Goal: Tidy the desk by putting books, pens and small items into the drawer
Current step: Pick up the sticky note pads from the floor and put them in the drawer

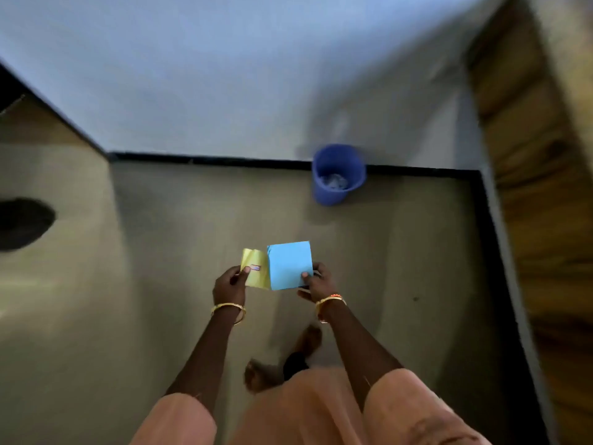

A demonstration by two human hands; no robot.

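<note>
I stand over a bare floor and hold two paper items in front of me. My left hand [231,281] pinches a yellow sheet [255,268] with a small label on it. My right hand [316,282] grips a light blue square pad or booklet [289,264], thumb on its lower right corner. The blue item overlaps the yellow sheet's right edge. Something dark shows under the blue item in my right hand; I cannot tell what it is. No desk or drawer is in view.
A blue bin [337,173] with crumpled paper inside stands against the far wall by the black skirting. A wooden door or panel [529,155] runs along the right. A dark blurred shape [22,223] lies at the left. My feet are below my hands.
</note>
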